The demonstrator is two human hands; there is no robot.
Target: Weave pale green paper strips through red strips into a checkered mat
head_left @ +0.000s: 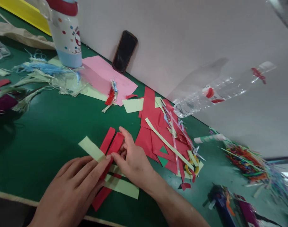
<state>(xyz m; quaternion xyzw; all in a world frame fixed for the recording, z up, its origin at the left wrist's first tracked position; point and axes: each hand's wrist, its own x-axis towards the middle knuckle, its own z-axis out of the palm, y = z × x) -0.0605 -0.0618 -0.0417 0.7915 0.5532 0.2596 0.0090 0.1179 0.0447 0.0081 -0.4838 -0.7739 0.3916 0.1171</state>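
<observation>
Wearer's own body: bare hands, bare right forearm

Left hand point(75, 186): uncovered; broad back, long fingers, a short-trimmed nail visible. Right hand point(134, 160): likewise uncovered, with slim fingers and a narrow wrist. Right forearm point(174, 200): bare along its visible length, smooth, widening towards the lower frame edge. Dark patch point(29, 217) beside left wrist: cannot tell whether sleeve.

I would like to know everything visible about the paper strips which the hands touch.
The paper strips look flat and matte. Two red ones run side by side; pale green ones cross them, on the green table. The left hand covers part of the crossing; the right hand touches a red strip. How they interlace is partly hidden.
</observation>
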